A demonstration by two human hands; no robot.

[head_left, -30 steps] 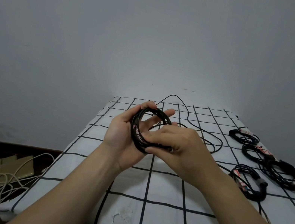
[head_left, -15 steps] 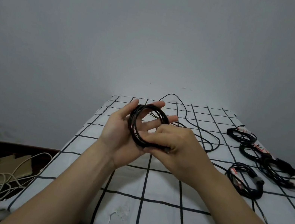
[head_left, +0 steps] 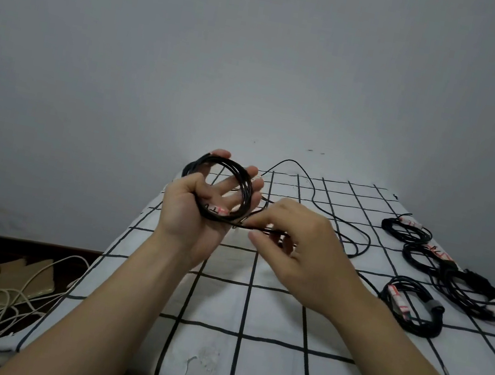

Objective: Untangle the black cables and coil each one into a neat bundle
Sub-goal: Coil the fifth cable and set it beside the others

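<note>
You're mid-wrap on this cable, I'd say, not tying off yet. Nearest you, your right hand is pinching the free strand between thumb and fingertips, and that stretch is running roughly level, left to right, into the coil. Your left hand is gripping the coil, thumb hooked over its lower edge and fingers stretched out behind the ring. It's standing on edge above the checked sheet, with the opening facing you. Finished bundles are lying off to the right. Further back, the slack is trailing to the far edge. The next loop probably needs laying in flat, with no twist.

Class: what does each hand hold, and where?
The left hand grips the black cable coil at its lower rim; the right hand pinches its loose strand.
</note>
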